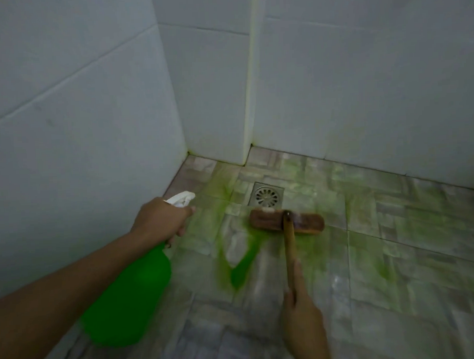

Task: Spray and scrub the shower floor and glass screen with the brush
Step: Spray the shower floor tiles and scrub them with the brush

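A person's two bare arms reach down into a tiled shower corner. The left hand [161, 219] is wrapped around the neck of a green spray bottle [132, 298], fingers curled at the white trigger head [181, 199], whose nozzle points away from the hand toward the corner; the bottle's round green body hangs below and behind the wrist, close to the left wall [73, 126]. The right hand [301, 312] grips the wooden handle [290, 247] of a brush [286, 222], fingers closed round it with the thumb laid along the shaft. The brush head sits ahead of this hand, flat on the shower floor [396, 253], its long side running crosswise. Just beyond the brush head lies a square metal drain [266, 195]. Green cleaning liquid [242, 263] streaks the tiles between the two hands, with a thicker pool just left of the handle, and fainter green patches spread to the right of the right hand. White wall tiles rise behind.
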